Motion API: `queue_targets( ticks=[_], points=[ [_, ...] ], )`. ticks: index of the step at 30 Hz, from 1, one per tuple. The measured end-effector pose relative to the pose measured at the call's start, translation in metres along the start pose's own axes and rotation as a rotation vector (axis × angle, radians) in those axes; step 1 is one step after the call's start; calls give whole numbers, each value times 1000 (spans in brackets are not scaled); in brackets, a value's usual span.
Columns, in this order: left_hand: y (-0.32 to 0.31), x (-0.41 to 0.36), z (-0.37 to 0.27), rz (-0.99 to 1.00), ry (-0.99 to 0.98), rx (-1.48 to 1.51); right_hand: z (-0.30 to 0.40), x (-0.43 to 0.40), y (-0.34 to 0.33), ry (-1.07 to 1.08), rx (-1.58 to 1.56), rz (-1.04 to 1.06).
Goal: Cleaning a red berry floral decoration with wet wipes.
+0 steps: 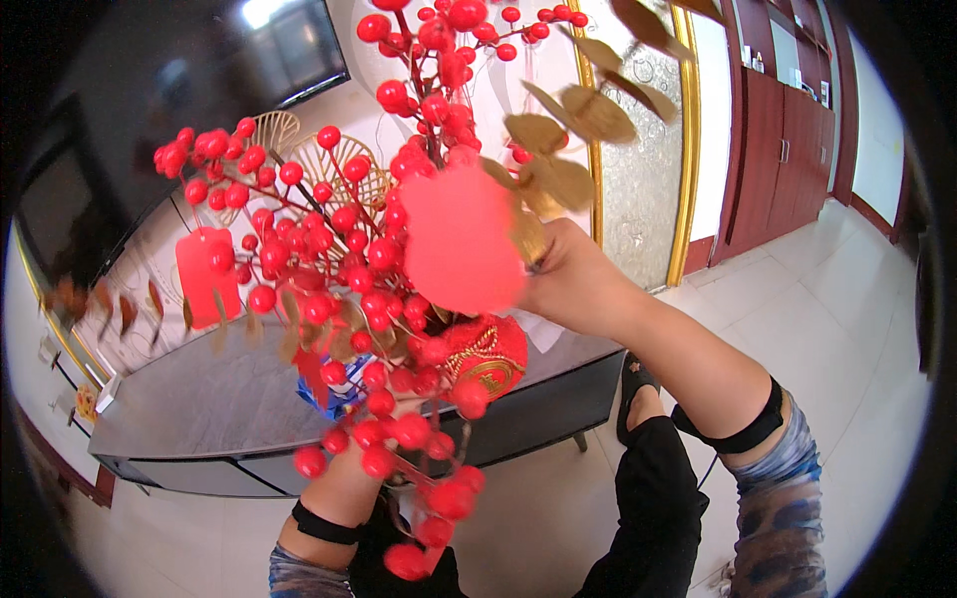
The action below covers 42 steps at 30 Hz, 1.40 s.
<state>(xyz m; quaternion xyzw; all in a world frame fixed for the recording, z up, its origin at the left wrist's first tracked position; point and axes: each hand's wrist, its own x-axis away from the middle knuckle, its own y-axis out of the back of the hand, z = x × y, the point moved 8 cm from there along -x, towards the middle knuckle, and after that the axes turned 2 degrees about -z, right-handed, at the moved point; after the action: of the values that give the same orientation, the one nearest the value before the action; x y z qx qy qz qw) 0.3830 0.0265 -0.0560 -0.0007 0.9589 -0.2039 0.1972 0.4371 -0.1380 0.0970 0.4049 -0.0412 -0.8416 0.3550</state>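
A red vase (490, 355) with gold cord and a gold emblem stands upright before me, filled with artificial red berry branches (321, 239) and gold leaves (553, 179). My right hand (579, 284) is at the right of the arrangement, its fingers closed around the base of the gold-leaf stem. A blurred red paper tag (463, 239) hangs close to the camera, and another red tag (208, 276) hangs at the left. My left hand (407, 407) is mostly hidden behind berries, near the lower side of the vase; its grip cannot be made out.
A long grey cabinet (194, 396) lies below the vase, with a blue-and-white package (336, 392) on it. A television (262, 52) hangs above. Gold-framed panels (643, 164) and red-brown cupboards (785, 157) stand at the right.
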Motion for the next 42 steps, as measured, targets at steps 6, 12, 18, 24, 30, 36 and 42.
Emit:
queue_targets(
  ticks=[6,12,18,24,30,36,42],
  points=[
    [-9,9,-5,7,75,27,35,10,1,-4,41,15],
    [-13,2,11,39,149,94,43,18,0,197,565,8],
    [-19,9,8,40,212,195,47,19,-1,294,709,-85],
    [-39,42,-19,5,283,185,94,20,-2,302,671,120],
    [-79,92,-63,125,141,-184,115,41,-20,212,458,557],
    [-119,131,-79,198,36,-405,143,68,-18,132,334,525],
    [-130,159,-63,165,-60,-543,126,104,-23,-47,-10,691]
  ],
)
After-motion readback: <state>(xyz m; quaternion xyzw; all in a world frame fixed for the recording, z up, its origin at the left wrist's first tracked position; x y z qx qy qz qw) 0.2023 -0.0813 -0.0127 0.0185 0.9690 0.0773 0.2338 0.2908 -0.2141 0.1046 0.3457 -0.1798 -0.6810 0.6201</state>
